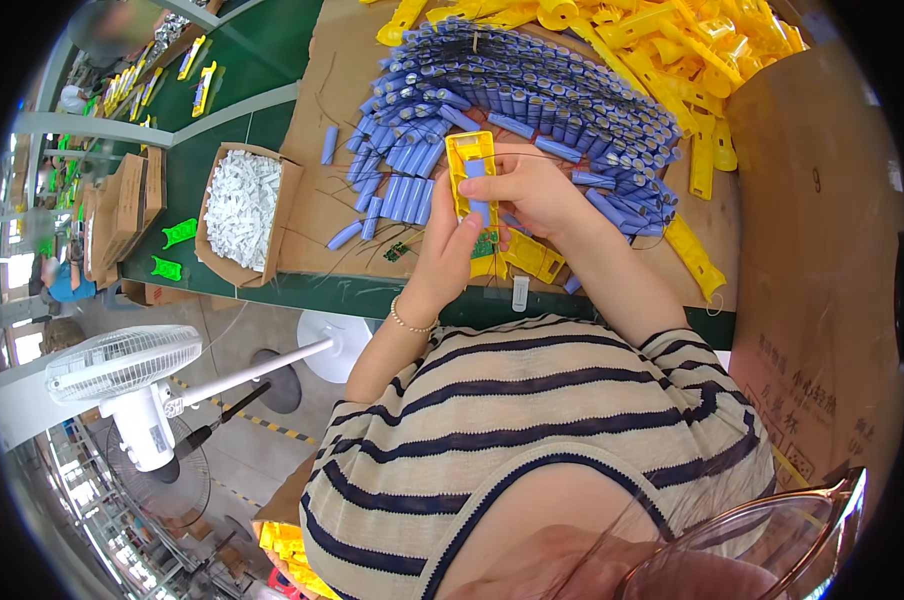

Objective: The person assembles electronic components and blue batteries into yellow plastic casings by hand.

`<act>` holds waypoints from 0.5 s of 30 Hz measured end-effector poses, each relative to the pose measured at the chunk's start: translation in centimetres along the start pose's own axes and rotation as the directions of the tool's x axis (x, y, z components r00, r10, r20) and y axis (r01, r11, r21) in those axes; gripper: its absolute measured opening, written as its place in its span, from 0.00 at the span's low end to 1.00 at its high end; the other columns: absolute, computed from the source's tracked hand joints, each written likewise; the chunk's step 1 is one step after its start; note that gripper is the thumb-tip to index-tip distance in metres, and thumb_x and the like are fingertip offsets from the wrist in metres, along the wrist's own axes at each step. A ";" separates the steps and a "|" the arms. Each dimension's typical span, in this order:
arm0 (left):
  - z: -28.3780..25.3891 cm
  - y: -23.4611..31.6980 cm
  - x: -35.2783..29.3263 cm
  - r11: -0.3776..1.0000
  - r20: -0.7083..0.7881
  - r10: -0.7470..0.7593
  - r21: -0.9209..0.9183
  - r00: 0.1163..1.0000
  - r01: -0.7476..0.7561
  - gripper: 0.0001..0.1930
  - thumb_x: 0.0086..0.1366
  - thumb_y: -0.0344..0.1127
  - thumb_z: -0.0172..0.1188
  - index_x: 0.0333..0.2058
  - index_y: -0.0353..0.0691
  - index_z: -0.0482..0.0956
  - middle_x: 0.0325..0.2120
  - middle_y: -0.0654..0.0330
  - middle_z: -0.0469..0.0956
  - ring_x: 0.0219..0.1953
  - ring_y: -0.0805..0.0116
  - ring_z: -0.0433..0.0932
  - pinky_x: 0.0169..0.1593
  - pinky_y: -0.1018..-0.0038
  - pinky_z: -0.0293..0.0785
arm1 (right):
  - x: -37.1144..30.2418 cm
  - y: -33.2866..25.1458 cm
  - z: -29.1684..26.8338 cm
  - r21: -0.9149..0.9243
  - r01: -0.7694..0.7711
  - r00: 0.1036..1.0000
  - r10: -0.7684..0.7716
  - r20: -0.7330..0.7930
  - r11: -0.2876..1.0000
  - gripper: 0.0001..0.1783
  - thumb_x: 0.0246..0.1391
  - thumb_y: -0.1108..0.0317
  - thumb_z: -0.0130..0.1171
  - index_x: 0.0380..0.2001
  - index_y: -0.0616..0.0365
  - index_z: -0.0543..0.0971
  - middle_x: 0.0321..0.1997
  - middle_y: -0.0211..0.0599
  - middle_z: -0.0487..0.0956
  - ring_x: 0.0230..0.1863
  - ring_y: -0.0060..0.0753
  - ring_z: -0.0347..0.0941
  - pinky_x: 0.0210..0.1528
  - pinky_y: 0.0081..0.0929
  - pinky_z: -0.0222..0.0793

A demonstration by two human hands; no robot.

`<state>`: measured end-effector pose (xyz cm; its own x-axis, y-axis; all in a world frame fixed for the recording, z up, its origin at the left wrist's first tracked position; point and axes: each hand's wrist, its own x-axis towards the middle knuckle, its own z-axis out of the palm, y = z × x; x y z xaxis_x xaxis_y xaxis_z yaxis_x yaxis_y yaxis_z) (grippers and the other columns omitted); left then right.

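I receive one view from a head-mounted fisheye camera, facing steeply down at close range. The left hand (446,238) and right hand (538,192) register above frame centre; the striped shirt (532,405) fills the lower middle.

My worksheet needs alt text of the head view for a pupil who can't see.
A person's left hand and right hand hold a yellow plastic casing containing a blue cylinder. Beyond them lie many blue cylinders and yellow parts; to the left, white pieces fill a cardboard box.

Left hand (449,245) close beside right hand (534,192)
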<state>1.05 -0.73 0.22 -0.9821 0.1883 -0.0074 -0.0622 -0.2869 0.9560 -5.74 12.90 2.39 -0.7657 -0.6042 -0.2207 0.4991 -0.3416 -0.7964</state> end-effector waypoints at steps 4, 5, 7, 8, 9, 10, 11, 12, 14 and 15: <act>-0.1 0.2 -0.2 0.993 0.014 -0.057 -0.099 0.998 0.058 0.21 0.67 0.31 0.40 0.57 0.36 0.51 0.42 0.57 0.67 0.37 0.73 0.74 0.39 0.77 0.74 | -0.3 -0.3 0.9 -0.153 -0.091 0.994 0.080 -0.076 0.984 0.14 0.50 0.69 0.60 0.40 0.63 0.75 0.26 0.31 0.76 0.16 0.19 0.69 0.11 0.18 0.65; 0.0 0.1 -0.2 0.990 0.001 -0.059 -0.126 0.998 0.059 0.19 0.68 0.32 0.40 0.56 0.36 0.52 0.41 0.58 0.67 0.37 0.73 0.73 0.39 0.77 0.74 | -0.4 -0.5 1.3 -0.243 -0.122 0.988 0.094 -0.122 0.962 0.13 0.52 0.68 0.59 0.40 0.62 0.75 0.25 0.30 0.76 0.14 0.18 0.68 0.11 0.18 0.64; 0.2 0.0 -0.5 0.992 -0.023 -0.039 -0.125 0.999 0.036 0.19 0.68 0.32 0.40 0.56 0.37 0.52 0.41 0.58 0.67 0.38 0.73 0.73 0.39 0.77 0.74 | -0.8 -0.5 1.6 -0.203 -0.117 0.991 0.100 -0.094 0.972 0.13 0.53 0.66 0.58 0.40 0.62 0.75 0.25 0.29 0.76 0.13 0.16 0.66 0.10 0.17 0.62; 0.2 -0.1 -0.6 0.993 -0.040 -0.021 -0.121 0.999 0.016 0.19 0.68 0.32 0.40 0.56 0.37 0.53 0.41 0.58 0.67 0.38 0.73 0.73 0.40 0.77 0.74 | -0.8 -0.4 1.7 -0.159 -0.110 0.992 0.100 -0.071 0.981 0.13 0.54 0.65 0.57 0.40 0.61 0.75 0.25 0.28 0.75 0.12 0.15 0.64 0.09 0.15 0.59; 0.0 -0.4 -0.6 0.992 -0.048 -0.021 -0.125 0.999 0.015 0.19 0.68 0.32 0.40 0.56 0.37 0.53 0.41 0.58 0.67 0.38 0.73 0.73 0.40 0.77 0.74 | -0.6 -0.3 1.7 -0.162 -0.117 0.992 0.107 -0.069 0.980 0.13 0.54 0.65 0.57 0.40 0.61 0.75 0.25 0.28 0.75 0.12 0.15 0.64 0.09 0.15 0.59; -0.5 -0.9 -0.5 0.999 -0.059 0.007 -0.034 0.998 -0.009 0.20 0.68 0.33 0.40 0.57 0.38 0.52 0.42 0.56 0.68 0.38 0.71 0.75 0.40 0.75 0.75 | -0.4 -0.2 1.7 -0.170 -0.117 0.992 0.106 -0.070 0.979 0.14 0.54 0.64 0.57 0.41 0.61 0.74 0.24 0.28 0.75 0.12 0.14 0.63 0.09 0.14 0.57; -0.8 -1.2 -0.6 0.998 -0.068 0.036 0.058 0.997 -0.032 0.22 0.68 0.35 0.39 0.59 0.39 0.50 0.44 0.54 0.69 0.38 0.68 0.77 0.40 0.73 0.77 | -0.2 0.1 1.7 -0.177 -0.116 0.992 0.105 -0.071 0.977 0.14 0.55 0.64 0.57 0.41 0.60 0.74 0.24 0.27 0.75 0.12 0.12 0.63 0.10 0.13 0.55; -0.9 -1.2 -0.6 0.998 -0.070 0.037 0.054 0.997 -0.033 0.22 0.68 0.35 0.39 0.59 0.39 0.50 0.44 0.54 0.69 0.38 0.68 0.77 0.40 0.73 0.77 | 0.0 0.3 1.7 -0.181 -0.119 0.992 0.108 -0.071 0.976 0.14 0.55 0.64 0.57 0.41 0.60 0.74 0.24 0.27 0.75 0.12 0.12 0.63 0.10 0.13 0.55; -0.9 -0.9 -0.7 0.995 -0.078 -0.066 -0.086 0.995 0.059 0.23 0.68 0.35 0.40 0.60 0.39 0.50 0.46 0.55 0.68 0.40 0.67 0.76 0.41 0.72 0.77 | 0.6 0.8 1.8 -0.176 -0.126 0.986 0.104 -0.128 0.976 0.15 0.56 0.62 0.57 0.42 0.60 0.74 0.24 0.26 0.74 0.13 0.11 0.61 0.11 0.11 0.51; -1.0 -0.7 -0.7 0.994 -0.080 -0.063 -0.089 0.995 0.056 0.23 0.68 0.35 0.40 0.60 0.39 0.50 0.46 0.55 0.68 0.40 0.67 0.76 0.41 0.72 0.77 | 0.7 1.0 1.7 -0.181 -0.128 0.986 0.106 -0.127 0.975 0.15 0.56 0.62 0.57 0.42 0.60 0.74 0.24 0.26 0.74 0.13 0.11 0.61 0.11 0.11 0.51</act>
<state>1.63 -1.67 -0.71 -0.9874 0.1297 -0.0909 -0.1322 -0.3587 0.9240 -5.08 10.93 2.35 -0.7537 -0.5409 -0.3733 0.5112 -0.1257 -0.8502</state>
